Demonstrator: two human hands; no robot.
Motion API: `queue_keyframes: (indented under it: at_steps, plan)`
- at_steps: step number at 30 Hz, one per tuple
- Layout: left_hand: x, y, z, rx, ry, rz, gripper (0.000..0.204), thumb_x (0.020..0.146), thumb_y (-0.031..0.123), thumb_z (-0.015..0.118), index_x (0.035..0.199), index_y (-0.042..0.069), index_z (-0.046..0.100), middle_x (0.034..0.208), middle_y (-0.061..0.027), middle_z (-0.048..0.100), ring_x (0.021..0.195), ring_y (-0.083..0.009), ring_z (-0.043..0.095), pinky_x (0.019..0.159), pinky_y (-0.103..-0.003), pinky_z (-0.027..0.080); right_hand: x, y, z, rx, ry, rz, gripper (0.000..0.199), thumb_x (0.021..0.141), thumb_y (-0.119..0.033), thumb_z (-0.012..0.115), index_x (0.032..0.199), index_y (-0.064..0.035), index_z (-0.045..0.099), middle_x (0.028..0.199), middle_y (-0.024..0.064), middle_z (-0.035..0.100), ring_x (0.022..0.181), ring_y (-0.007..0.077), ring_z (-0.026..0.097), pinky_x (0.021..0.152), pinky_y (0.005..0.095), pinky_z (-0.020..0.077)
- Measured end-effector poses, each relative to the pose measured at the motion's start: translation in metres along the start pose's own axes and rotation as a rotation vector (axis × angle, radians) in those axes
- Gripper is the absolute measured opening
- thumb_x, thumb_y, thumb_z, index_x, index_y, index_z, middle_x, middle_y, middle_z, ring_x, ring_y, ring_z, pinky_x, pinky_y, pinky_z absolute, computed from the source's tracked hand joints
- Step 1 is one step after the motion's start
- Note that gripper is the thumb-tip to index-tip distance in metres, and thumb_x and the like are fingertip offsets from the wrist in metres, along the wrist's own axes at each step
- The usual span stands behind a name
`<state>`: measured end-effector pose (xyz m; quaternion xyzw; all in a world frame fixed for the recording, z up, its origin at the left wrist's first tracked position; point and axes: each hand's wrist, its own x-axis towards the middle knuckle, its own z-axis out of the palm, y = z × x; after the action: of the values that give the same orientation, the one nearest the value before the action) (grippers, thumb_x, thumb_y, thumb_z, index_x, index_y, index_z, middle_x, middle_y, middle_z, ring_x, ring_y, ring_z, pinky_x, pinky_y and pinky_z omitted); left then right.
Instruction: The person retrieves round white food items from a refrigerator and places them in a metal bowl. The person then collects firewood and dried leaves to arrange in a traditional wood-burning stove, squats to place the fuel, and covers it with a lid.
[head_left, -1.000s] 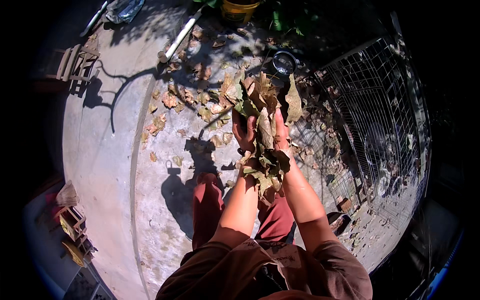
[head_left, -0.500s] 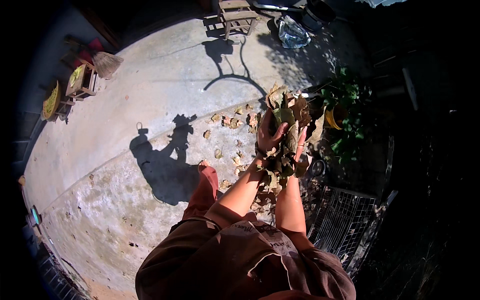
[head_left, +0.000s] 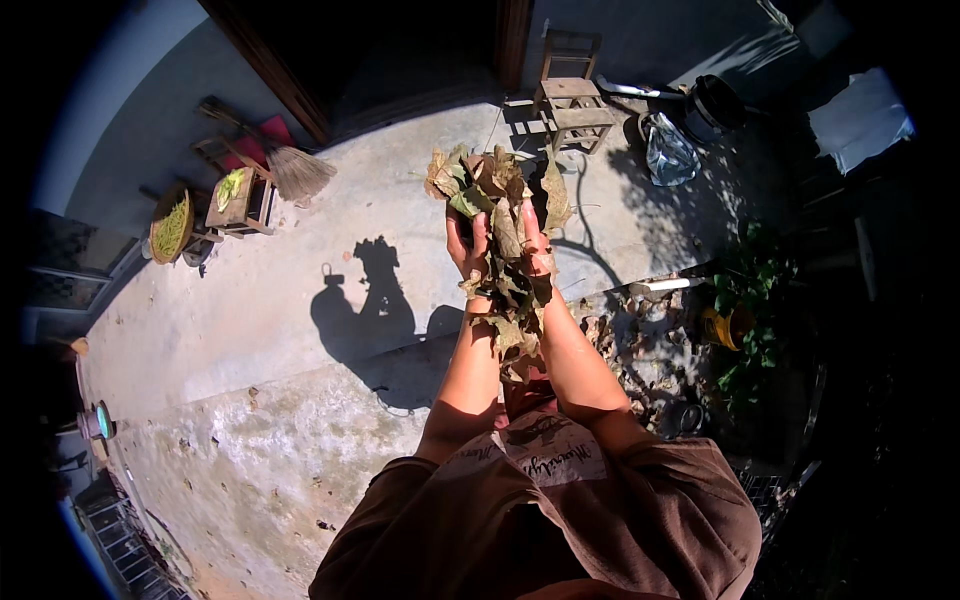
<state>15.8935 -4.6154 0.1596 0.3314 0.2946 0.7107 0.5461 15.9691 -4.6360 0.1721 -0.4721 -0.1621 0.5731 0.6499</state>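
Note:
A big clump of dry leaves (head_left: 507, 235), brown with some dull green, is held up in front of me between both palms. On its left side my left hand (head_left: 469, 250) presses in, thumb upright against the leaves and the other fingers mostly covered. My right hand (head_left: 539, 248) closes on the clump from the right, its fingers partly hidden by leaves. Loose leaves spill down between my wrists and forearms. One broad curled leaf (head_left: 555, 195) stands out beyond the right fingers.
Fallen leaves (head_left: 640, 335) litter the ground at right, near a leafy plant (head_left: 760, 290) and a yellow pot (head_left: 727, 328). Ahead are a wooden chair (head_left: 573, 90), a silvery plastic bag (head_left: 671, 150) and a black bucket (head_left: 712, 105). Far left: a broom (head_left: 300, 175), a stool (head_left: 238, 205) and a round basket (head_left: 172, 228).
My view and body have turned and moved toward the doorway. The leaf clump stays between both hands and now sits farther left in view, away from the scattered leaves.

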Motion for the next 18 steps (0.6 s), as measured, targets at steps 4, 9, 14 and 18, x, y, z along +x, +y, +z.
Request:
queue_keyframes:
  at_steps: [4,9,14,18]
  plan:
    - [0.144,-0.021,-0.012,0.107,0.016,0.044,0.051,0.097,0.025,0.064,0.138,0.000,0.047,0.124,-0.0082,0.060,0.109,-0.0176,0.055,0.096,-0.031,0.043,0.128,0.006,0.081,0.199,-0.093,0.017,0.058,0.096,-0.048,0.060,0.124,0.0020,0.063,0.118,0.0088,0.067,0.101,0.0174,0.062,0.091,0.0301,0.0486]
    - [0.358,-0.010,0.029,0.084,0.094,0.066,0.062,0.094,0.030,0.066,0.143,0.000,0.043,0.132,-0.0098,0.056,0.118,-0.0199,0.052,0.102,-0.032,0.040,0.302,-0.052,0.204,0.106,-0.175,0.053,0.058,0.100,-0.049,0.052,0.130,-0.0003,0.058,0.122,0.0087,0.064,0.106,0.0186,0.060,0.095,0.0307,0.0459]
    - [0.551,0.004,0.066,0.089,0.119,0.118,0.063,0.093,0.032,0.068,0.142,0.000,0.044,0.131,-0.0095,0.057,0.117,-0.0192,0.053,0.101,-0.032,0.040,0.460,-0.107,0.323,0.144,-0.326,0.021,0.053,0.105,-0.045,0.042,0.137,-0.0030,0.051,0.130,0.0089,0.060,0.114,0.0216,0.057,0.102,0.0341,0.0426]
    - [0.701,-0.015,0.090,0.103,0.125,0.160,0.057,0.094,0.030,0.067,0.139,0.001,0.047,0.124,-0.0088,0.061,0.109,-0.0183,0.056,0.096,-0.032,0.043,0.604,-0.134,0.386,0.054,-0.306,-0.040,0.053,0.105,-0.046,0.044,0.135,-0.0037,0.054,0.127,0.0072,0.062,0.111,0.0201,0.059,0.100,0.0336,0.0438]
